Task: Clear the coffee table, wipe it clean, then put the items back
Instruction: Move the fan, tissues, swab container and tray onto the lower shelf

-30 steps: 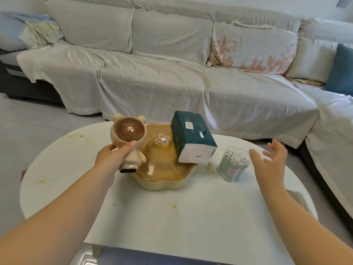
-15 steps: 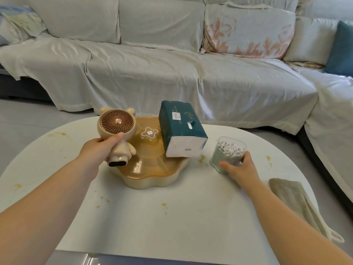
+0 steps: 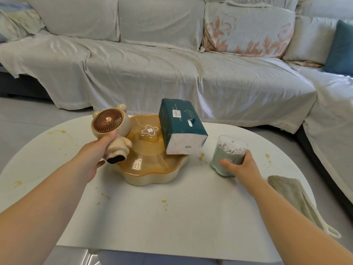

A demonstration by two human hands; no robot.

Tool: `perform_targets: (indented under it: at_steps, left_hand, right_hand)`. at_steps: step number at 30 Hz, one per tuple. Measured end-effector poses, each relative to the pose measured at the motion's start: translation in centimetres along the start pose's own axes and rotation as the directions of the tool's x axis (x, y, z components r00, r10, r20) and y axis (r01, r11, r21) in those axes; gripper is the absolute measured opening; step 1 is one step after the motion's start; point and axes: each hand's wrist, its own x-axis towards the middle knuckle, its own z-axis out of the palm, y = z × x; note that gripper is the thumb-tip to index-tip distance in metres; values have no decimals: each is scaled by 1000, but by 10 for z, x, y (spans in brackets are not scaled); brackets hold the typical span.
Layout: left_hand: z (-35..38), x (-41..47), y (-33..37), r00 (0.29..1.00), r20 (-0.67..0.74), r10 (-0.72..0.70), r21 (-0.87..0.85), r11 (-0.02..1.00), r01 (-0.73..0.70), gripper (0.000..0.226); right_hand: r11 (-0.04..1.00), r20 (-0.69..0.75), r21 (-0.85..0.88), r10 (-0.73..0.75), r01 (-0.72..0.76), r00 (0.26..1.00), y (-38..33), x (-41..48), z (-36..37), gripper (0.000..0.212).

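My left hand (image 3: 95, 154) grips a beige bear-shaped mini fan (image 3: 110, 131), held above the left edge of a yellow flower-shaped snack tray (image 3: 152, 175) with an amber lid. A dark green tissue pack (image 3: 180, 123) lies tilted on the tray's right side. My right hand (image 3: 241, 165) wraps around a clear jar of cotton swabs (image 3: 228, 152) that stands on the white coffee table (image 3: 172, 222), right of the tray. Yellow stains dot the tabletop.
A beige cloth (image 3: 292, 196) lies at the table's right edge. A long sofa under a pale sheet (image 3: 152, 69) runs behind the table and turns along the right side. Grey floor shows at the left.
My right hand came down from the air and closed around the cotton swab jar. My left hand keeps hold of the fan. The camera has tipped downward.
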Motion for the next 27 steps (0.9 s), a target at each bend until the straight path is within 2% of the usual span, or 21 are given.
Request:
perform_targets:
  at_steps: [5,9,16,22,27]
  left_hand:
    - [1,0,-1,1000,23,19,26,999,-20,28]
    - [2,2,-4,997,61,43,33,998,-45,26]
    - [-1,2,-4,996,84,40,-23,999,-38,14]
    - [-6,4,-5,997,72,35,-61,998,-31,21]
    - [-8,2,-2,994,99,54,-74,996,-47,26]
  right_hand:
    - [998,-7,-61,-34,33,999,4,-5,6,51]
    - [999,-53,-33,-33,31,998,4,-3,8,49]
    - [996,-53,85,-27,31,998,-13,-10,-2,49]
    - [976,44,145,-167,160,985,-73,-29,-17,36]
    - [949,218,206,-281,238,935,-138,-52,-2,53]
